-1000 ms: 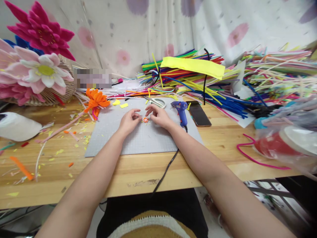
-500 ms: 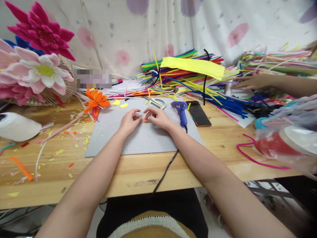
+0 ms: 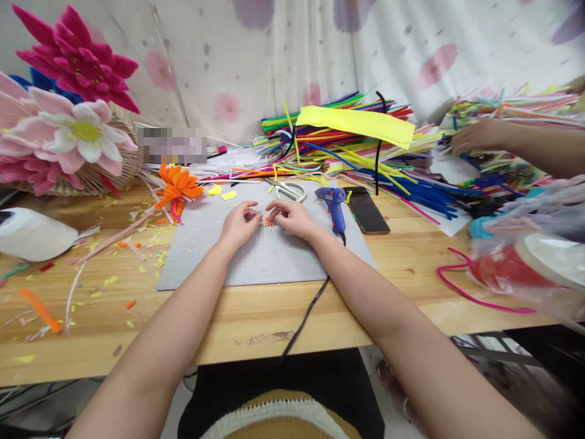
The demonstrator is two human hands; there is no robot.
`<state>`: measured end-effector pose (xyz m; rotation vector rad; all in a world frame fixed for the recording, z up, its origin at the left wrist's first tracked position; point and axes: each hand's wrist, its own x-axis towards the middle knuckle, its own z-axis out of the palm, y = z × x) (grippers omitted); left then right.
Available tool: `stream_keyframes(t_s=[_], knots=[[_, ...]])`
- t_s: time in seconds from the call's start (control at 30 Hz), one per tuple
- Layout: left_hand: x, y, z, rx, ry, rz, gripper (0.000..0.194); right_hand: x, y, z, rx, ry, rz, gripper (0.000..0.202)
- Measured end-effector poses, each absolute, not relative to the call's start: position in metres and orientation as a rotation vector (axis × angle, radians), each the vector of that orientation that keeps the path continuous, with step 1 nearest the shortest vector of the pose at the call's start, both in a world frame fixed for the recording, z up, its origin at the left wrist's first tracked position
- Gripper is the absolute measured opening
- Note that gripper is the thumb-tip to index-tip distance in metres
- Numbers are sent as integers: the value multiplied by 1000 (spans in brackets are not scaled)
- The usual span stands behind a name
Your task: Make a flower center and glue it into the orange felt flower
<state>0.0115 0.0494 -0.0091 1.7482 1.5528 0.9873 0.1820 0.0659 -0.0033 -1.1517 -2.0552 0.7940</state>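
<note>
Over the grey cutting mat (image 3: 269,262), my left hand (image 3: 241,222) and my right hand (image 3: 294,217) face each other, fingers curled in. Between their fingertips is a small orange piece with thin spiky strands (image 3: 269,222); both hands appear to pinch it, though my right fingers partly cover it. Just behind my right hand lie scissors with pale handles (image 3: 292,192). A blue glue gun (image 3: 335,207) rests on the mat's right side, its black cord running toward the table's front edge. An orange fuzzy flower (image 3: 178,186) lies at the mat's back left corner.
Bundles of coloured pipe cleaners (image 3: 347,140) are heaped along the back. A phone (image 3: 369,210) lies right of the mat. Scraps (image 3: 109,280) litter the left, near a white roll (image 3: 36,234) and fuzzy flowers (image 3: 86,131). Another person's hand (image 3: 479,135) is at the right heap.
The other person's hand has moved slightly right and up at the pipe cleaner heap, its fingers now more curled. My hands have stayed almost still around the orange piece.
</note>
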Motion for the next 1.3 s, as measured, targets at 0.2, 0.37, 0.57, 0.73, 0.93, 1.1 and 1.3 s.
stream_keyframes(t_s=[0.2,0.37,0.57,0.73,0.93,1.1,1.3], knots=[[9,50,-12,1891,1495,1014,43,182,68,-6,-1130,-2001,859,36],[14,45,-5,2102,1488,918,56,182,68,-7,-1081,-1931,970,35],[17,42,-2,2101,1495,879,55,182,69,-7,-1065,-1849,1017,36],[16,42,-3,2102,1497,858,56,183,69,-6,-1081,-1825,1000,36],[15,43,-5,2121,1504,839,57,182,69,-7,-1032,-1851,1040,34],[15,44,-7,2111,1486,884,58,182,69,-10,-1102,-1882,956,31],[5,49,-3,2024,1659,1129,51,182,70,-9,-1123,-1836,988,34]])
